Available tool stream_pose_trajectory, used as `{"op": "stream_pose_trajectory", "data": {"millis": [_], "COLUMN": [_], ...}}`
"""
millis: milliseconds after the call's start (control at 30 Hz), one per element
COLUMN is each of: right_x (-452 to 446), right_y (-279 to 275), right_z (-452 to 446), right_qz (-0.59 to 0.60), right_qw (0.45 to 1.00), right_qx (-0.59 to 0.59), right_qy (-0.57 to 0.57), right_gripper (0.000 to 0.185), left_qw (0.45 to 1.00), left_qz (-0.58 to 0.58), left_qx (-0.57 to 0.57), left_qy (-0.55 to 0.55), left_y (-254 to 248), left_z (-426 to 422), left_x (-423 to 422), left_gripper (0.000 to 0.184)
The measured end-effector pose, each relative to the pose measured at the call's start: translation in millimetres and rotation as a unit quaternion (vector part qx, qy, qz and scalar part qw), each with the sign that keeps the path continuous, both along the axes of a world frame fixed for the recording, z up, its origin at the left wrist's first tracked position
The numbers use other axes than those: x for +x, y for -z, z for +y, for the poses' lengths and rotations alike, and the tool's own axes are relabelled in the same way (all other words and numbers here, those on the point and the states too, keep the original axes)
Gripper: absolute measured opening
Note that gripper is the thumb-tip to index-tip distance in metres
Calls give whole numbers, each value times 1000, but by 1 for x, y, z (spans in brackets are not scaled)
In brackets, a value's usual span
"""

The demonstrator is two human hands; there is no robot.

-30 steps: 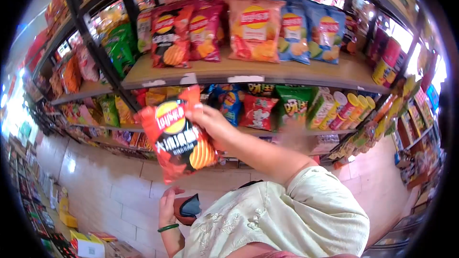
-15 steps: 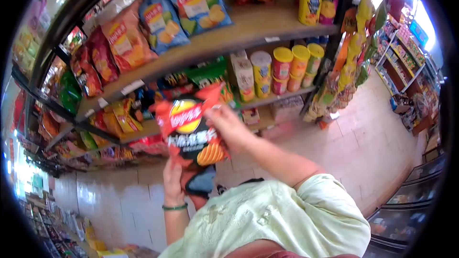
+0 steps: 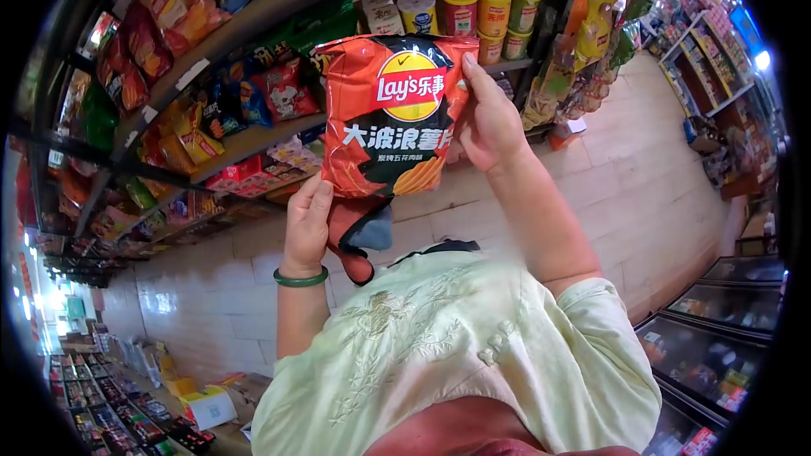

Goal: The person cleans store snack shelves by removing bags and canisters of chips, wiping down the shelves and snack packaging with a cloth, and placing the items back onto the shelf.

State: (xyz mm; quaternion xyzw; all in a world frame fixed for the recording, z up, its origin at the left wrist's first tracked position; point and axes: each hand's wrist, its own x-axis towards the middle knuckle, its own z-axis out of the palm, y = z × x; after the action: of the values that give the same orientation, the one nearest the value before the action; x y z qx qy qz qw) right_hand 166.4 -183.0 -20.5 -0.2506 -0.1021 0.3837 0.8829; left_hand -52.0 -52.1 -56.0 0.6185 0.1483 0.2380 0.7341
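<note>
A red and black bag of Lay's chips (image 3: pixel 393 118) faces me in the middle of the view, held between both hands. My right hand (image 3: pixel 490 118) grips its right edge, thumb near the top corner. At the bag's lower left corner, my left hand (image 3: pixel 306 224) has its thumb and fingers closed on it. A green bangle (image 3: pixel 301 278) circles the left wrist. Just under the bag, beside the left hand, hangs a brown and grey-blue item (image 3: pixel 369 232); how it is held is hidden.
Shelves (image 3: pixel 270 131) of snack bags run along the upper left. Yellow-lidded canisters (image 3: pixel 494 8) stand behind the bag. Hanging packets (image 3: pixel 596 21) are at the shelf's end. Pale tiled floor (image 3: pixel 583 203) lies beyond, with glass-topped cases (image 3: pixel 701 346) at the lower right.
The bag has moved up and right from beside the shelf and turned upright towards me. My left hand has come up and taken hold of its corner. The view has swung right.
</note>
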Motion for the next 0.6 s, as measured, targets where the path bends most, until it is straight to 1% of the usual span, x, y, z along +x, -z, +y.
{"op": "stream_pose_trajectory", "data": {"millis": [100,133,167,200,267,333,367,433,467,500,533,567,600], "right_x": [-26,-31,-22,-23,-26,-38,-49,-57,-59,-62,-68,-78,-89], "right_y": [-8,-7,-9,-9,-12,-15,-16,-20,-22,-19,-20,-23,-28], "right_z": [-1,-1,4,5,7,7,6,8,10,15,16,13,11], "right_qz": [-4,-17,-26,-28,-91,-99,-102,-114,-120,-130,-140,-173,-205], "right_qw": [999,996,992,992,985,985,987,984,982,979,977,969,959], "right_qx": [-46,-83,-121,-123,-145,-130,-113,-116,-122,-128,-123,-104,-86], "right_qy": [-5,-10,-16,-19,-34,-48,-60,-68,-73,-95,-103,-140,-176], "right_gripper": [30,30,30,30,30,32,36,37,39,43,43,45,47], "left_qw": [1000,999,999,999,999,997,997,998,998,997,996,994,993], "left_qz": [-1,-2,-1,1,-2,9,2,-25,-31,-45,-59,-83,-93], "left_qx": [17,34,31,31,31,75,77,34,39,17,-6,-42,-39], "left_qy": [-12,-10,-15,-19,-25,-20,-26,-38,-47,-53,-59,-60,-70], "left_y": [4,6,4,7,9,11,11,8,10,13,13,10,10], "left_z": [-4,-4,1,5,12,14,10,5,8,11,12,10,11], "left_x": [-27,-36,-32,-38,-48,-67,-78,-80,-84,-88,-93,-97,-101], "left_gripper": [36,36,36,36,36,37,37,37,37,37,37,36,36]}}
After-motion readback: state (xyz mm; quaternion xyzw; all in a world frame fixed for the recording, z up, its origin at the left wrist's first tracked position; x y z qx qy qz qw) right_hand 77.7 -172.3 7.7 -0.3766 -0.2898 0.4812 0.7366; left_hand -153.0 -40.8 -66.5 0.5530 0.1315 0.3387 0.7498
